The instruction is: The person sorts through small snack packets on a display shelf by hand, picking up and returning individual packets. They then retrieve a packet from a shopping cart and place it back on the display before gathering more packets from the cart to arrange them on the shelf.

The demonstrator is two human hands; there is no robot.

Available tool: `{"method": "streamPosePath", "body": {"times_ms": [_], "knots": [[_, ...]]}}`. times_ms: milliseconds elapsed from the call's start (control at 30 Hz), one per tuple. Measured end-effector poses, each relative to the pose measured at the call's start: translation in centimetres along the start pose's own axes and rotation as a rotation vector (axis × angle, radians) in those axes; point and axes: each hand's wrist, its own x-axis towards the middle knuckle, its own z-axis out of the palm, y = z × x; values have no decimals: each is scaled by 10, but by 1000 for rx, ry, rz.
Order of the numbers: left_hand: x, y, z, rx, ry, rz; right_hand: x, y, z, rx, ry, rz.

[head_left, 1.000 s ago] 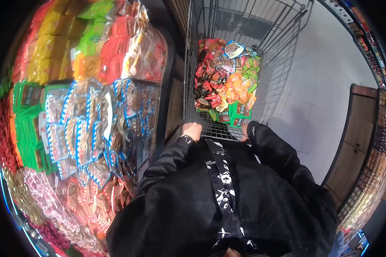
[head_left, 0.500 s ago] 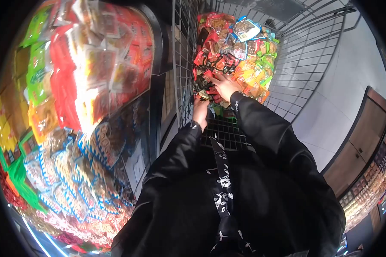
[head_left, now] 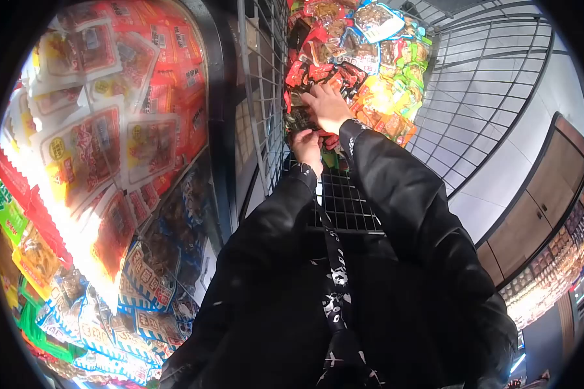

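Observation:
Snack packets (head_left: 370, 65) in red, black, orange, green and blue-white wrapping are heaped in a wire shopping cart (head_left: 480, 91). Over the red-and-black packets (head_left: 303, 76) at the heap's near left lies my right hand (head_left: 329, 107), its fingers apart and bent down onto them. Just below it, my left hand (head_left: 307, 150) has its fingers curled at the near edge of a dark packet (head_left: 298, 121); part of the grip is hidden. Some red wrapping (head_left: 329, 140) shows beside the left fingertips.
On the left stands a display piled with red packets (head_left: 182, 71), clear-fronted packets (head_left: 87, 149) and blue-white striped bags (head_left: 146, 279). Its dark edge (head_left: 220, 97) runs close beside the cart. Wooden cabinets (head_left: 532, 214) with more goods stand across the floor at right.
The view has shifted, so the display looms larger at left. My right hand has moved slightly left and up over the dark packets; my left hand remains close below it.

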Motion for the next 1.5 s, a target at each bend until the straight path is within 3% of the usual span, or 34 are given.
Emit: {"method": "streamPosePath", "body": {"times_ms": [67,167,300,333,433,467,500,567,600,667,700,767,833,900,967,1000,1033,1100,1167,1233,1300,1333,1367,1433,1467,1500], "knots": [[0,-1,-4,-14,-58,-16,-6,5,1,74,-48,1],[-9,0,-9,-51,-56,-78,-30,21,-4,811,86,232],[-25,10,-17,-52,-116,-171,-75,57,-11,1589,367,752],[-19,3,-18,-46,-136,-163,-86,56,-24,1681,274,791],[-34,7,-10,-38,-176,-216,-99,42,4,1443,260,853],[-41,13,-5,1,-287,-242,-101,33,-4,1519,93,759],[-33,-1,-5,68,-330,-241,-100,36,22,1389,74,786],[-29,-12,-7,197,-349,-228,-95,18,29,975,128,601],[-24,-15,-10,204,-343,-227,-89,18,30,977,47,630],[-5,-31,-21,761,-239,179,-85,21,42,934,95,591],[4,-43,-25,671,-91,413,-86,22,48,879,142,549],[8,-37,-21,377,48,400,-86,24,41,960,64,651],[6,-25,-20,322,32,343,-87,27,36,1246,145,780],[1,-15,-17,73,-202,32,-96,28,32,1140,208,723],[-7,-5,-9,50,-202,4,-108,31,12,1749,-126,879],[-16,6,-3,-31,-170,-132,-114,36,28,1738,-54,815],[-21,11,-1,-113,-136,-268,-120,40,31,1745,-131,800],[-28,16,1,-95,-171,-281,-120,43,43,1539,-67,782],[-34,20,4,55,-330,-239,-112,33,18,1501,-95,811],[-26,17,2,24,-352,-273,-105,26,12,1462,-118,844],[-19,10,0,87,-434,-149,-97,26,19,1321,-219,746],[-33,15,8,-64,-393,-101,-98,22,23,1371,-210,711],[-35,12,4,-66,-393,-102,-97,26,39,1057,-183,560],[-35,8,-5,-86,-354,-70,-100,29,60,950,-279,500],[-33,3,-12,-65,-290,-103,-97,13,11,677,-309,350],[-41,7,-12,-79,-261,-85,-87,11,-11,675,-306,346]]}}
